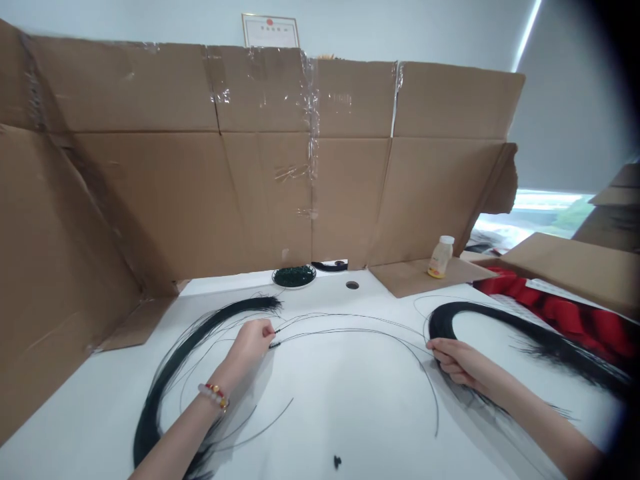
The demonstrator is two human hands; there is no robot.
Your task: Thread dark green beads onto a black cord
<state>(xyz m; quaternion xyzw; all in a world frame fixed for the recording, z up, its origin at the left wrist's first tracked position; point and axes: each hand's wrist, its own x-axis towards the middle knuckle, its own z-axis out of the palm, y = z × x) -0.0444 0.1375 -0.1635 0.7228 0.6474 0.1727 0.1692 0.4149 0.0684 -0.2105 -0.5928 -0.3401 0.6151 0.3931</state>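
My left hand (254,338) is closed in a pinch on thin black strands (350,314), with small dark ends showing by the fingertips. Several strands arc across the white table (310,400) to the right. There my right hand (457,362), its fingers also pinched together, holds the other end of some of them. A thick curved bundle of black strands (173,363) lies left of my left hand, partly behind the forearm. Another black bundle (467,308) curves beside and beyond my right hand. A small black piece (337,461) rests near the front edge.
Cardboard panels (260,187) stand along the back and left. A round dish (294,285) of small dark pieces sits at the back, near a table hole (353,285). A white-capped bottle (441,257) stands on a cardboard flap. At right, an open box (575,267) contains red items.
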